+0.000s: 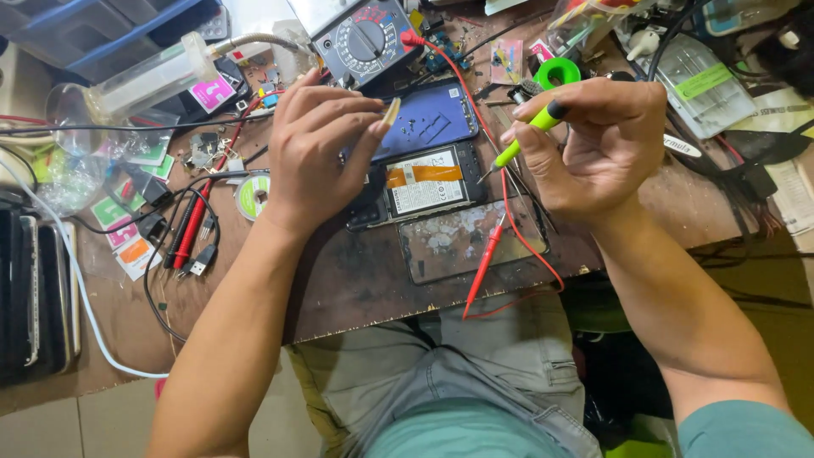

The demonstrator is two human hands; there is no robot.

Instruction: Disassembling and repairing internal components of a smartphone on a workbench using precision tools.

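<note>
Fingers of the right hand (593, 144) pinch a slim lime-green screwdriver (527, 136); left hand (318, 144) fingers pinch a small tan strip (391, 111).

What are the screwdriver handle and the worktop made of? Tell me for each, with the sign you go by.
Screwdriver in the right hand: handle looks like smooth lime-green plastic with a black end cap; the thin shaft looks like metal, going by its grey sheen.
Worktop: probably wood or board, dark, worn and stained, with a raw pale edge.
</note>
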